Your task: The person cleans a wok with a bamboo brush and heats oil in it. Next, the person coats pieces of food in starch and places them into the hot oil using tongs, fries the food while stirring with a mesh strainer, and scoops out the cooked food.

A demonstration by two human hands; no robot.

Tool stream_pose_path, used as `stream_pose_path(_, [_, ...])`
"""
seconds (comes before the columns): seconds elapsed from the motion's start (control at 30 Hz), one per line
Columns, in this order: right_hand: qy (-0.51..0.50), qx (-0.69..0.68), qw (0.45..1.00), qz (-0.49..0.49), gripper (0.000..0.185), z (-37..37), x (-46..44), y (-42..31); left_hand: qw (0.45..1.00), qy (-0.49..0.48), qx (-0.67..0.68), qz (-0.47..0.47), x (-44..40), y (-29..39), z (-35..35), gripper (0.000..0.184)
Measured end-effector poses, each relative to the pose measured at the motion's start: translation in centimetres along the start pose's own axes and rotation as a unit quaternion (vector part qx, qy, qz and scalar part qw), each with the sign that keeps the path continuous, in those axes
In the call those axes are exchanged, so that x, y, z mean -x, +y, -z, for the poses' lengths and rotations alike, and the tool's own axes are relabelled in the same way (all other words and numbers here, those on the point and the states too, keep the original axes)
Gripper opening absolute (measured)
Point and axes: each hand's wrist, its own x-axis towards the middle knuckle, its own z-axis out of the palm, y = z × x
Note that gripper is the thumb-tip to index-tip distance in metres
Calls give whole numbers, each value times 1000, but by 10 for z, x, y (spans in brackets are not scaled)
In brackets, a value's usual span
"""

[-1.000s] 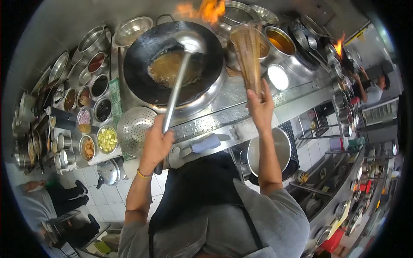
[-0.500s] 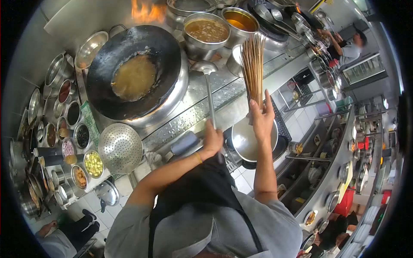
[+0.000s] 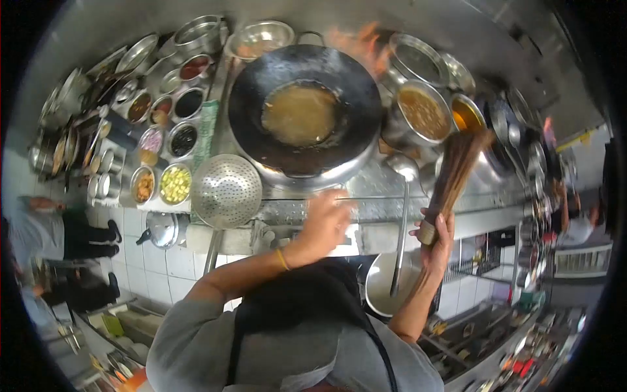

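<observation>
My right hand (image 3: 437, 238) grips a bamboo wok brush (image 3: 457, 173) by its bound end, bristles pointing up and to the right. A steel ladle (image 3: 405, 209) rests on the stove edge just left of the brush, its handle reaching over a white pot (image 3: 382, 277). Blurred by motion, my left hand (image 3: 323, 222) is in front of the wok with its fingers loosely apart and nothing seen in them. The black wok (image 3: 251, 98) holds a shallow yellowish-brown liquid (image 3: 300, 114). Left of that hand lies a perforated strainer (image 3: 226, 191).
Flames (image 3: 362, 49) rise behind the wok. A pot of brown broth (image 3: 424, 114) and a pot of orange liquid (image 3: 466, 116) stand to its right. Cups of ingredients, including diced green pieces (image 3: 176, 184), line the left. Other people are at both sides, one person (image 3: 578, 228) at far right.
My left hand has let go of the ladle and moved left toward the wok's front. The brush now leans further right in my right hand. My view has turned left.
</observation>
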Motion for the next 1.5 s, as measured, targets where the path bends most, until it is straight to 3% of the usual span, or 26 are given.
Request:
stream_pose_path(0.07, [-59,122,991,-10,41,-24,-31,-11,985,78,-150,41,-16,-22,36,23])
stream_pose_path(0.13, [-158,341,926,34,49,-69,-63,-19,991,50,-110,64,-12,-58,42,23])
stream_pose_path(0.17, [-226,457,835,208,48,-82,-92,-2,993,35,-89,74,-9,-72,42,23])
stream_pose_path(0.23, [-363,518,764,125,51,-151,-106,-3,994,29,-85,69,-9,-74,41,22])
stream_pose_path(0.3, [-508,595,619,63,53,-210,-137,35,994,50,-88,49,-9,-71,34,19])
stream_pose_path(0.4, [-379,661,639,108,47,-288,-162,85,994,29,-86,65,-9,-77,36,15])
stream_pose_path(0.43, [-312,678,643,170,47,-297,-178,116,994,8,-78,71,-10,-85,37,16])
stream_pose_path(0.53, [-304,676,642,195,42,-307,-145,122,997,-22,-49,62,-11,-100,45,22])
stream_pose_path(0.6, [-399,608,655,206,46,-284,-119,104,997,-11,-62,54,-6,-107,38,25])
stream_pose_path(0.67, [-405,644,615,208,48,-268,-121,94,996,-4,-65,59,-12,-111,35,26])
stream_pose_path(0.73, [-360,690,603,172,51,-272,-162,108,996,-25,-53,71,-11,-108,30,27])
stream_pose_path(0.77, [-293,747,573,168,50,-285,-176,114,996,-31,-49,69,-12,-108,29,25])
stream_pose_path(0.87, [-209,757,569,245,46,-304,-178,149,994,7,-83,66,-10,-99,27,24])
stream_pose_path(1.0, [-338,724,552,238,45,-299,-109,117,994,4,-83,69,-14,-84,39,23])
stream_pose_path(1.07, [-329,704,567,272,48,-291,-145,116,993,-3,-91,75,-14,-78,40,23])
stream_pose_path(1.1, [-294,708,603,221,48,-291,-175,128,993,-4,-88,75,-12,-77,38,24])
stream_pose_path(1.2, [-201,757,580,223,46,-303,-176,158,994,-1,-91,68,-15,-83,33,25])
stream_pose_path(1.33, [-315,746,543,222,44,-301,-107,116,992,-10,-104,73,-13,-83,32,26])
stream_pose_path(1.37, [-271,699,557,358,43,-281,-135,134,991,-14,-107,77,-15,-82,32,26])
stream_pose_path(1.4, [-296,752,559,186,45,-292,-153,119,992,-9,-99,78,-14,-80,30,26])
stream_pose_path(1.47, [-192,785,560,183,49,-297,-188,137,993,3,-89,75,-17,-81,28,26])
stream_pose_path(1.5, [-204,785,553,193,48,-295,-183,144,993,5,-94,76,-16,-81,28,26])
